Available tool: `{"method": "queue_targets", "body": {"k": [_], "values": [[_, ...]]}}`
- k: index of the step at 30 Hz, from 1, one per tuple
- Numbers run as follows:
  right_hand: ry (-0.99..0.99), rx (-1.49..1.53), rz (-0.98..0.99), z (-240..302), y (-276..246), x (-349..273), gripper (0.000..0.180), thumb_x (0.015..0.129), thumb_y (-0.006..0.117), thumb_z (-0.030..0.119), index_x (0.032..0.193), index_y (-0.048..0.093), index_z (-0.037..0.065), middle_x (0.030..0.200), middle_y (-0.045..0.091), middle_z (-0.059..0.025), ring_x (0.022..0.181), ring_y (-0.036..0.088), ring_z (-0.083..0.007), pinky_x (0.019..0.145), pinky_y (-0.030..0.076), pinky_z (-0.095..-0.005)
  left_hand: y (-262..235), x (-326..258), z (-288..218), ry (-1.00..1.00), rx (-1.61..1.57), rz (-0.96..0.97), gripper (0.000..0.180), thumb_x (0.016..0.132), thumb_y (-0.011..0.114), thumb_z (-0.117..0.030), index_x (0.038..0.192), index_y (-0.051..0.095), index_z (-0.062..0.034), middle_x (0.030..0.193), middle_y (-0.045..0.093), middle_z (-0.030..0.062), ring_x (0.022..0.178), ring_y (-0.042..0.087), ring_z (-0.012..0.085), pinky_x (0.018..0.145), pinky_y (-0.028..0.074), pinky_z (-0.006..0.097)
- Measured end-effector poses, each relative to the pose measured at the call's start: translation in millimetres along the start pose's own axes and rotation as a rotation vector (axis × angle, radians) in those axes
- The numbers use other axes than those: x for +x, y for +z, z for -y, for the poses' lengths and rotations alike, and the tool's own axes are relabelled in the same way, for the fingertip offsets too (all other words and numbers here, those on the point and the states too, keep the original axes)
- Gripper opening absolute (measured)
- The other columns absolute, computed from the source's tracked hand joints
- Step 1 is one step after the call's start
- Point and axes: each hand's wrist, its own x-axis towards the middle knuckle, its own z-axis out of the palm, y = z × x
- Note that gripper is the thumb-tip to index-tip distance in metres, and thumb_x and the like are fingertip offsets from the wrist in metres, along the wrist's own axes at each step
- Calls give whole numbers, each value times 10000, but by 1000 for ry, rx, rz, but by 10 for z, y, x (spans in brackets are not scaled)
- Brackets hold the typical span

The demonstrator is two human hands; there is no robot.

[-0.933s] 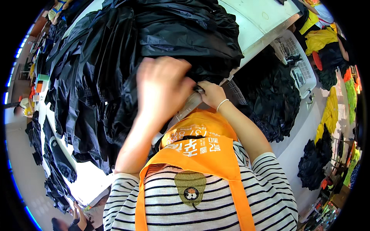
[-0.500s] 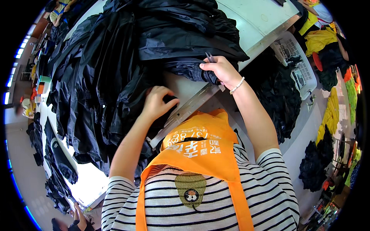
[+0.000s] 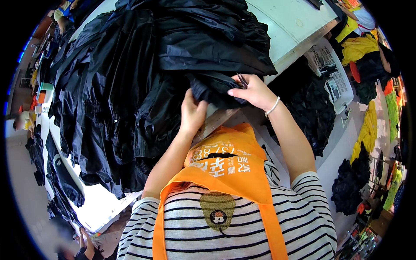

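A dark, gathered edge of a black garment (image 3: 212, 92) lies between my hands at the table's near edge. My left hand (image 3: 193, 113) pinches the left side of this edge, its thumb toward the cloth. In my right hand (image 3: 255, 93) is a small pair of thread snips (image 3: 243, 81), its two dark points sticking up past the fingers. The thumb and fingers of that hand are also closed at the right end of the garment edge. Most of the snips is hidden in the palm.
A heap of black garments (image 3: 117, 69) covers much of the white table (image 3: 288, 21) and hangs over its left side. At the right stand a white plastic basket (image 3: 342, 82) and a dark cloth pile (image 3: 310, 108). Yellow cloth (image 3: 369, 130) lies farther right. Other people work around the rim.
My left hand has moved up and right from beside the heap and taken hold of the garment edge. My right hand has shifted slightly right and down; the edge now spans both hands.
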Motion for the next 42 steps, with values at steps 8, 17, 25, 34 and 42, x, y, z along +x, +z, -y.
{"method": "queue_targets", "body": {"k": [8,17,25,34,42], "values": [[-49,-987,-600,-46,-465,651,192,835,593,121,998,690,149,977,685,-139,893,648,-353,775,532,-437,-846,-297,-622,-205,-741,-312,307,890,549,-129,1160,574,13,1071,669,108,938,661,235,815,540,332],[-75,-727,-266,861,186,-134,376,807,728,339,777,680,-33,730,677,-171,697,676,-297,648,521,-348,-489,-58,-777,-132,-443,-58,310,844,628,-35,1140,579,40,1041,666,76,946,635,156,848,493,288],[-372,-388,-409,669,524,-96,160,887,637,141,921,651,-14,690,607,-102,545,533,-136,546,451,-270,-324,24,-809,20,119,82,430,768,594,56,1192,523,35,1082,628,89,1013,588,144,895,456,266],[-24,-453,-416,-81,86,-141,221,945,550,184,940,600,-32,773,613,-160,698,604,-237,692,478,-317,-447,-111,-513,172,184,-209,406,682,605,167,1023,519,-36,1002,552,34,941,557,129,873,438,248],[-290,-394,-306,705,349,-381,329,942,580,215,1130,455,-24,946,560,-138,838,586,-225,773,481,-327,-414,-113,-518,385,439,-281,375,677,690,121,954,497,-43,904,553,41,827,522,142,796,438,243]]}}
